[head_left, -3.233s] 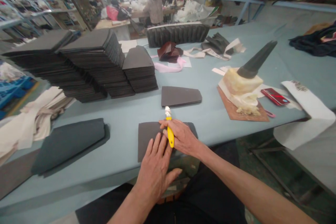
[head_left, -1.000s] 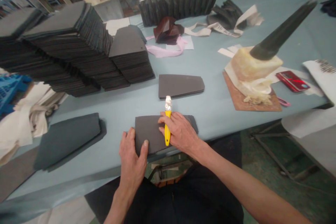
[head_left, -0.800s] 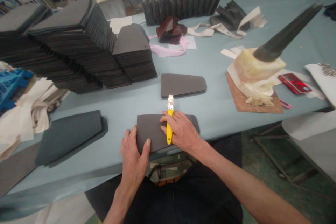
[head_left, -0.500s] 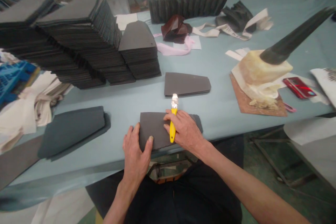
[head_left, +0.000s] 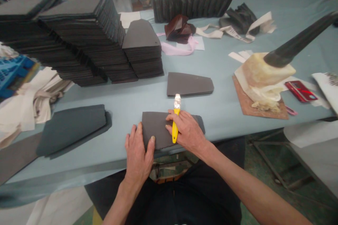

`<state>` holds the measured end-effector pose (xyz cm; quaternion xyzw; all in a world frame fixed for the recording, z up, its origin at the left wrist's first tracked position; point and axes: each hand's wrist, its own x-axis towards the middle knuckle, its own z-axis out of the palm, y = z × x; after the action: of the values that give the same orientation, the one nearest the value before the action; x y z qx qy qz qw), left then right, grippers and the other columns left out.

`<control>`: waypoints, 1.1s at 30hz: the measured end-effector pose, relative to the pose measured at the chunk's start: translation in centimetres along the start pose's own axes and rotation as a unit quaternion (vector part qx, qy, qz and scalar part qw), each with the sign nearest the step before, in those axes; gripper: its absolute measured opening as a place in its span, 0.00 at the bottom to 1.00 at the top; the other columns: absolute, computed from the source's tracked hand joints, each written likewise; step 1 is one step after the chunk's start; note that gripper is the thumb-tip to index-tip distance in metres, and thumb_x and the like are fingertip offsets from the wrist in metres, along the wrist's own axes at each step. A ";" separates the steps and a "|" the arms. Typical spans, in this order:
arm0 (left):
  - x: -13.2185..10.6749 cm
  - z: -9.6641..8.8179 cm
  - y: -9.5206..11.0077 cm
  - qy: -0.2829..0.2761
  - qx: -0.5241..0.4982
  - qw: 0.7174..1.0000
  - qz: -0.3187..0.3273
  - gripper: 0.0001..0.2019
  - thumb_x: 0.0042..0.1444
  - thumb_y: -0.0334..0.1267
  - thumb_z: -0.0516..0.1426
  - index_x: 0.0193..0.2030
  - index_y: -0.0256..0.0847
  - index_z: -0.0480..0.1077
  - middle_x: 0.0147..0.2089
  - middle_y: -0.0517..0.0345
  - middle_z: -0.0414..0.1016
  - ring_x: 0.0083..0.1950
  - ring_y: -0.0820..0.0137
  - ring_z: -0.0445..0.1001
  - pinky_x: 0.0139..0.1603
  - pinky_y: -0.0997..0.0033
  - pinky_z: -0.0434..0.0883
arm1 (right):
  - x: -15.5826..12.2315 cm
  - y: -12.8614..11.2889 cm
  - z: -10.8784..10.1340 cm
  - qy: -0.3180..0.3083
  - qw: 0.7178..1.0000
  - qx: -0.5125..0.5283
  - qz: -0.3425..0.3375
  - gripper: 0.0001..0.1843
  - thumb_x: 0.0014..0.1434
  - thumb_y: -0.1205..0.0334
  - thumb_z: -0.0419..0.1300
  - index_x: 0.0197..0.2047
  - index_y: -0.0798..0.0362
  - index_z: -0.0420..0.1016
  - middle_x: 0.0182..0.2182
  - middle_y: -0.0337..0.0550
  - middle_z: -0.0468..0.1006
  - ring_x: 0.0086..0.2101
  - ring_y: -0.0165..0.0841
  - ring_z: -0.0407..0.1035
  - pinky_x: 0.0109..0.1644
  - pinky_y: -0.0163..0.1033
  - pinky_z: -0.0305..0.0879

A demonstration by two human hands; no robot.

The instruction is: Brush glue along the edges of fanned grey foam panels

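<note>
A flat dark grey cut piece (head_left: 157, 128) lies at the near edge of the blue-grey table (head_left: 132, 102). My left hand (head_left: 138, 151) pinches its left end, thumb on top and fingers at the edge. My right hand (head_left: 186, 130) rests on the right half of the piece and holds a yellow utility knife (head_left: 175, 126), whose wrapped tip (head_left: 177, 100) points away from me. Another grey piece (head_left: 188, 84) lies a little farther out.
Tall stacks of dark pieces (head_left: 87, 31) fill the back left. A grey pile (head_left: 72, 128) lies at near left beside pale cloth (head_left: 31, 102). At right stand a yellowish block with a black cone (head_left: 266, 74) on a brown board, and a red phone (head_left: 301, 90).
My left hand moved from lying flat on the piece to gripping its left end. The right hand and knife stayed on the piece. The view shifted slightly.
</note>
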<state>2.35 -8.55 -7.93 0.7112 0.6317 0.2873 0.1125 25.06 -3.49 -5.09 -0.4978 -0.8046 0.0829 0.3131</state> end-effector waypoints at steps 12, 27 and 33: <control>0.1 -0.7 0.6 0.019 -0.021 0.999 -0.019 0.30 0.75 0.52 0.54 0.78 0.39 0.62 0.74 0.33 0.72 0.78 0.44 0.68 0.79 0.30 0.65 | 0.0 -0.2 -0.1 0.003 1.000 0.000 0.002 0.09 0.70 0.64 0.64 0.53 0.52 0.75 0.59 0.58 0.84 0.53 0.50 0.80 0.59 0.56 0.76; -0.5 -0.8 0.6 0.039 -0.029 0.999 0.001 0.25 0.75 0.50 0.54 0.73 0.42 0.68 0.71 0.40 0.77 0.74 0.52 0.74 0.81 0.39 0.63 | -0.2 -0.1 -0.1 0.006 1.000 -0.006 0.008 0.09 0.71 0.63 0.63 0.53 0.50 0.75 0.60 0.57 0.83 0.53 0.49 0.80 0.60 0.56 0.75; -0.5 -0.8 0.7 0.034 -0.023 0.999 0.019 0.24 0.77 0.49 0.53 0.73 0.42 0.68 0.72 0.39 0.76 0.75 0.52 0.74 0.81 0.40 0.62 | -0.2 -0.2 -0.2 0.006 1.000 -0.010 0.009 0.08 0.71 0.63 0.63 0.53 0.50 0.75 0.60 0.57 0.84 0.54 0.50 0.80 0.60 0.57 0.75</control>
<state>2.51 -9.29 -7.04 0.7104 0.6146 0.3275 0.1019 25.12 -3.76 -4.95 -0.5084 -0.7991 0.0742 0.3121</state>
